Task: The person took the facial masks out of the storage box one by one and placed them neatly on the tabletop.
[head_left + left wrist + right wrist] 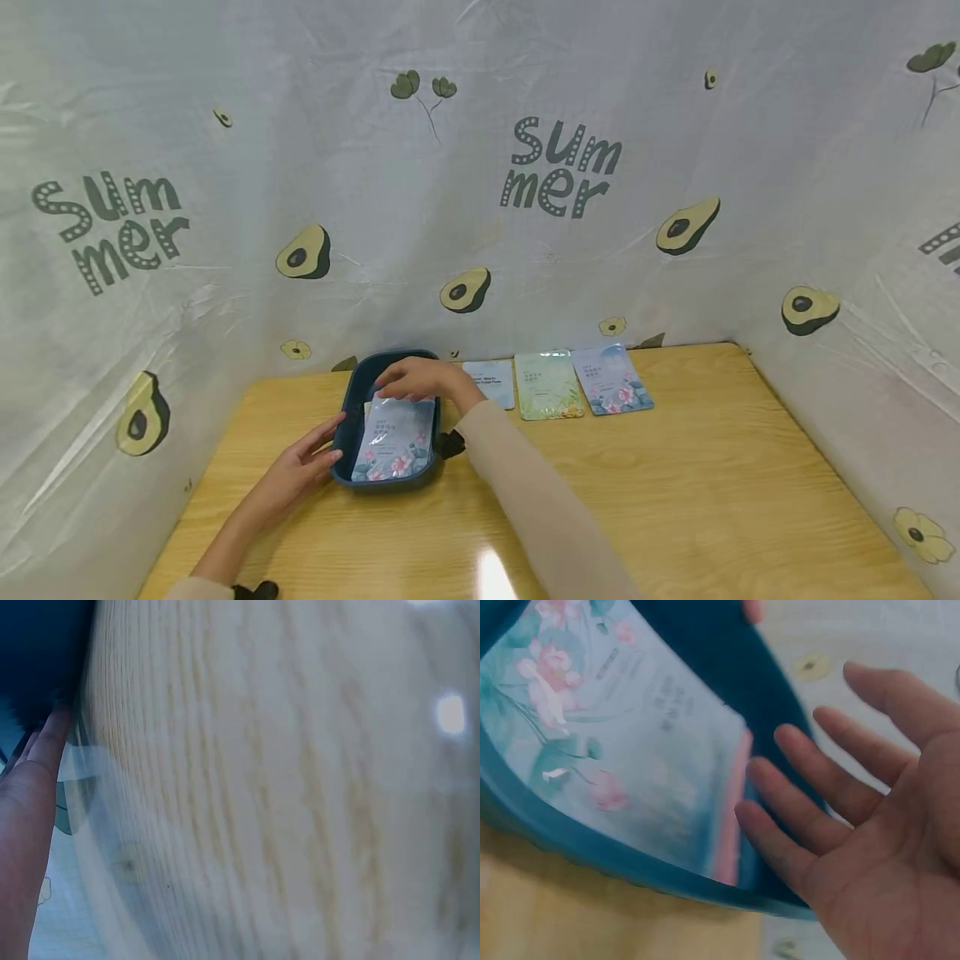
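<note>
"summer" on the white sheet (405, 192)

The flowered packet (393, 446) is mostly hiding a cream-edged packet (367, 414); the left wrist view is cropping the blurred bin (37, 645).

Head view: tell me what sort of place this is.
Probably a makeshift work booth: a wooden table walled on three sides by patterned sheeting, with a blue bin of packets and three more packets along the back.

White sheeting (405, 200), printed with avocados (465, 291) and "summer" lettering (558, 169), fills the upper frame; a wooden table (675, 483) spans the lower centre.
</note>
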Motion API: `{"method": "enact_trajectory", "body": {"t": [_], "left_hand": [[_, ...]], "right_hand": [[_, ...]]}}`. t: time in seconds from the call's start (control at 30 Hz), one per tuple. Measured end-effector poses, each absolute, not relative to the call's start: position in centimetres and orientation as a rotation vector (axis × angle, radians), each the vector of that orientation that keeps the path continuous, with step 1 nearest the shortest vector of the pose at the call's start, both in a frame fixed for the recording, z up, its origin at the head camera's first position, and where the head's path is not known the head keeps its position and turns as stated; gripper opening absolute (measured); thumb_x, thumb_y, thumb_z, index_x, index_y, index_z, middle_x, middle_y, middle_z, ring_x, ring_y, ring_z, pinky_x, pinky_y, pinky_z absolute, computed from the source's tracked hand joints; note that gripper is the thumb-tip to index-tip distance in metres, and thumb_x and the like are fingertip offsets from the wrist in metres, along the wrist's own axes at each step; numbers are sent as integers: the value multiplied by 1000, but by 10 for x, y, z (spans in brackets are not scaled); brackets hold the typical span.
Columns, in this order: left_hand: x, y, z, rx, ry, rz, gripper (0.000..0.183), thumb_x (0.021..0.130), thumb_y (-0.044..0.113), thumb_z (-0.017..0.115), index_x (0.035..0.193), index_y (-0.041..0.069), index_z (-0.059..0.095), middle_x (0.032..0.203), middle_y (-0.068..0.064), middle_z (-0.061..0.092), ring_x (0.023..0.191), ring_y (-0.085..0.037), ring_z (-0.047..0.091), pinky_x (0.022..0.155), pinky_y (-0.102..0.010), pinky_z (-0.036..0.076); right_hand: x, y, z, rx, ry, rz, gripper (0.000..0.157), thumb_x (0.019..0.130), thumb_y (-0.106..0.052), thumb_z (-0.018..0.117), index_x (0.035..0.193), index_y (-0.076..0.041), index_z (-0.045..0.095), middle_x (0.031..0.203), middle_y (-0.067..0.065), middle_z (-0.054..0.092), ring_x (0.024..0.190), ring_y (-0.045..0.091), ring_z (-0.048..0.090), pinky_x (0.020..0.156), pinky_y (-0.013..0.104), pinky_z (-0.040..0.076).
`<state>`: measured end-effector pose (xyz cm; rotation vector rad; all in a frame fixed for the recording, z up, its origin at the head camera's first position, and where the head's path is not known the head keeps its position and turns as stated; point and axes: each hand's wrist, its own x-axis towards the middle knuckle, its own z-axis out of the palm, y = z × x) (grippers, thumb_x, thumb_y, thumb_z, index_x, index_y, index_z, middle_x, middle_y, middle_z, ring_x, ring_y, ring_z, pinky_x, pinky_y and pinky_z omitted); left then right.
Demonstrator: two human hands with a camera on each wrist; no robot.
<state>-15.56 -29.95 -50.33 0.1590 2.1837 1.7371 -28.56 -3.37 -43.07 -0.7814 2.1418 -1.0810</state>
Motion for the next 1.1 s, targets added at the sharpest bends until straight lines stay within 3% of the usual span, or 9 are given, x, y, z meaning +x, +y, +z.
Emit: {"method": "enact_trajectory", "body": {"t": [0.23,0.37,0.47,0.67,0.8,0.9,0.97,1.1], "left_hand": [[-157,-302,-504,213,2157,1810,68,107,20,55,164,14,18,164,-27,15,124,1,53,98,-20,50],[-158,-303,-505,220,2143,1816,68,107,20,55,164,14,18,164,-27,15,122,5,53,98,-20,50],[-158,-301,-505,223,2153,1805,69,106,20,56,164,13,18,164,-27,15,123,5,52,99,-21,50],[-157,-295,-502,201,2185,1770,70,105,22,59,163,14,21,164,-28,15,134,-15,50,101,-27,50],[-158,-294,-502,184,2204,1760,71,104,22,60,163,14,22,164,-28,15,139,-30,44,101,-30,51],[-158,-294,-501,172,2211,1758,70,104,22,60,163,14,22,164,-28,16,141,-38,41,101,-31,51],[-158,-294,-500,164,2210,1751,71,104,22,60,163,15,22,164,-28,15,139,-34,44,101,-30,52],[-158,-294,-499,164,2200,1748,72,104,23,60,164,15,20,164,-28,15,135,-23,49,101,-29,51]], "right_hand": [[-287,-49,-445,-706,2371,-906,45,100,-35,64,138,-12,64,142,4,60,123,19,58,105,34,47],[-285,-58,-443,-696,2468,-736,51,97,-35,68,144,-15,59,150,1,54,132,18,52,110,34,43],[-284,-59,-441,-646,2486,-675,53,96,-33,71,145,-18,58,151,-1,53,132,16,51,111,35,42],[-287,-56,-441,-665,2512,-605,49,93,-27,75,140,-20,61,147,-1,56,124,15,53,109,34,43],[-289,-54,-441,-717,2518,-603,42,91,-19,78,129,-24,62,124,-2,63,102,14,54,93,29,47],[-290,-53,-438,-795,2485,-631,34,89,-10,77,117,-24,61,106,-3,60,91,15,52,79,28,44],[-291,-54,-436,-865,2449,-631,28,90,-7,76,109,-23,63,106,-4,59,92,15,52,79,27,43],[-294,-55,-432,-939,2416,-596,22,91,-9,75,101,-29,73,123,-12,62,108,8,53,97,26,44]]}}
